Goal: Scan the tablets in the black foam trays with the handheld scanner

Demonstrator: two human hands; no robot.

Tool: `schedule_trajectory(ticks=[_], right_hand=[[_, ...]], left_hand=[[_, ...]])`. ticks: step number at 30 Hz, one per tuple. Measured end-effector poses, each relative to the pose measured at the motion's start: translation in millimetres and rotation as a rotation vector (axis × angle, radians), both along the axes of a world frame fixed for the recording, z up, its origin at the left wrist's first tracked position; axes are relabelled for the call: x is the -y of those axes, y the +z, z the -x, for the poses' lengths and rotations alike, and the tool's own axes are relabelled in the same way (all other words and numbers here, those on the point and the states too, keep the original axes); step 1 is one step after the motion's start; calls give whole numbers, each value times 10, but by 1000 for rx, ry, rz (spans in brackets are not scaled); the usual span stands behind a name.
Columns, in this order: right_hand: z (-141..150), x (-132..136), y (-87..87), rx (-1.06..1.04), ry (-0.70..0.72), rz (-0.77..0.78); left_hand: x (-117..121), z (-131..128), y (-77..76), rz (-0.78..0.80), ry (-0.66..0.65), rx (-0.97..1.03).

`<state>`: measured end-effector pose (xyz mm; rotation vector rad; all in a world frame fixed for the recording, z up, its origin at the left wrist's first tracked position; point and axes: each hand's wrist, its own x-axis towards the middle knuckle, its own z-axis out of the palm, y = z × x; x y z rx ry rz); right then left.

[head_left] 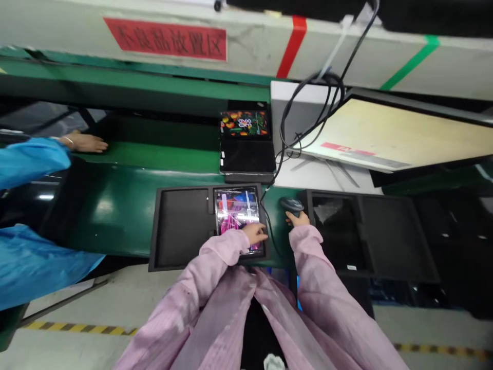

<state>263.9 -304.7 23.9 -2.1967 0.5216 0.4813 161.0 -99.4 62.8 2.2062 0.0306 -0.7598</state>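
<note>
Gripping handheld scanner (291, 204) in closed right hand (299, 220); holding half-open, seemingly empty left hand (254, 234) over lit display panel (234, 208) in near tray (183, 226). Could smear screen through fingertip contact, or snag cable (283, 152) by swinging scanner leftward.

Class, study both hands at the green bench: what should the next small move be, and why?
Probably shift the handheld scanner left toward the lit screen in the black tray: the right hand grips the scanner beside that tray, while the left hand is at the screen's lower right.
</note>
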Motion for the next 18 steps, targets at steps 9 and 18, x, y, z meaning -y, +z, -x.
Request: schedule_trajectory(ticks=[9,18], right_hand=[[24,65,-167,19,-8,-41],[4,83,-180,16,3,-35]], left_hand=[[-1829,1169,-248,-744,738,301],[-2116,1990,-608,-933,1123,-79]])
